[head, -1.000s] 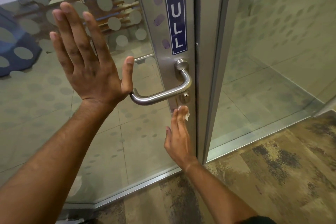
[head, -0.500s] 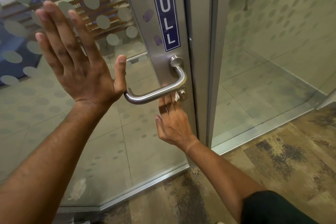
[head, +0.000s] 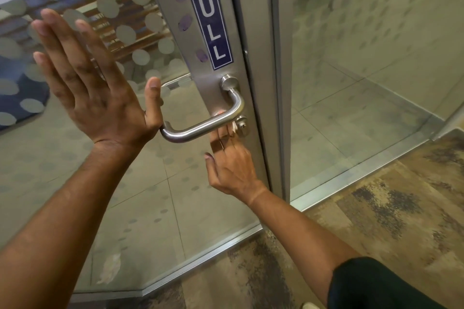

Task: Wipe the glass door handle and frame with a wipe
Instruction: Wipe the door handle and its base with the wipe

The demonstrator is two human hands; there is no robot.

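My flat, open left hand (head: 100, 88) braces the dotted glass door panel (head: 140, 183). On the brushed-metal frame (head: 208, 83), behind the steel lever handle (head: 200, 125), my right hand (head: 232, 165) presses the white wipe (head: 234, 127) under straight fingers; I'd stroke firmly, following the stile upward.

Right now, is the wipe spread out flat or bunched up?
Bunched up, mostly hidden: only a small white crumple of the wipe shows past the right hand, pressed against the frame beside the handle.

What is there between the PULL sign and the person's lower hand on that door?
In the head view, the steel lever handle crosses between the PULL sign and the right hand, whose fingers press a white wipe behind it.
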